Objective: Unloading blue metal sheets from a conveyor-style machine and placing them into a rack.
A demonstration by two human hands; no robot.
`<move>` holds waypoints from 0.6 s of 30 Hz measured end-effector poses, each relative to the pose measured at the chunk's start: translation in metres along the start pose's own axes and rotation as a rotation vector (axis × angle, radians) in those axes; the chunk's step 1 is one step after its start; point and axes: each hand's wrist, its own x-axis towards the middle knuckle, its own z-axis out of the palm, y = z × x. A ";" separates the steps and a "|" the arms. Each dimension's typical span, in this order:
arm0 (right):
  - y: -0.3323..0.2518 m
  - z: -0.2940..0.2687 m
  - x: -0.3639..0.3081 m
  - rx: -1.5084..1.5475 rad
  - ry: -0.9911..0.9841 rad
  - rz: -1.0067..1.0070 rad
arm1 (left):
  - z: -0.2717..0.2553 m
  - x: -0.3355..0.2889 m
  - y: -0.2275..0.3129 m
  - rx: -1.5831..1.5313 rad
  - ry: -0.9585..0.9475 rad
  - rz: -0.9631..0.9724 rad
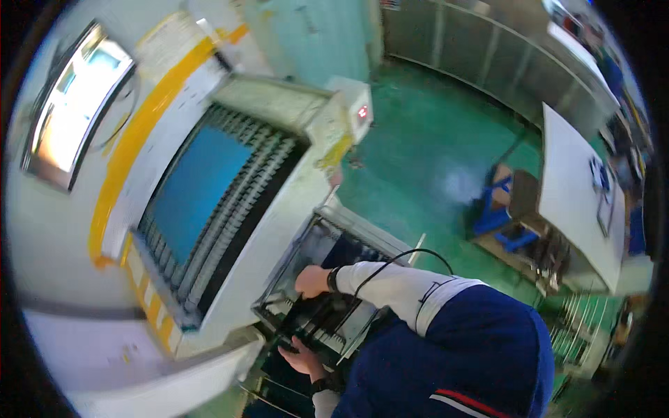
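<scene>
Left hand [301, 358]: fingers spread by rack [284, 285] | right hand [313, 281]: fingers curled, grip unclear | blue sheet [198, 191] on rollers [235, 210]

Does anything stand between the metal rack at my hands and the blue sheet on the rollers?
Yes. The machine's pale side rail, a dark strip inside it and several bare rollers lie between the rack and the blue sheet.
</scene>
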 end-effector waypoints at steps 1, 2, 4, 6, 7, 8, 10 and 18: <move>-0.001 -0.001 -0.006 0.002 0.006 0.022 | 0.005 0.002 -0.005 0.027 0.003 0.038; -0.009 -0.001 -0.008 0.004 0.004 0.025 | 0.006 0.006 -0.014 0.054 0.022 0.061; -0.012 0.001 -0.012 0.006 0.026 0.021 | 0.011 0.012 -0.021 0.093 0.033 0.074; -0.011 0.012 -0.011 0.004 0.069 0.001 | 0.009 0.011 -0.025 0.116 0.024 0.044; -0.015 0.005 -0.013 0.007 0.070 -0.027 | 0.004 0.004 -0.014 0.093 0.048 0.059; -0.013 0.008 -0.010 -0.003 0.121 -0.051 | 0.002 0.001 -0.007 0.080 0.041 0.063; -0.015 0.000 -0.001 -0.055 0.106 -0.081 | -0.002 0.001 -0.002 0.058 0.049 0.061; -0.066 -0.098 -0.012 -0.149 -0.006 -0.164 | -0.001 0.001 0.003 -0.001 0.096 0.062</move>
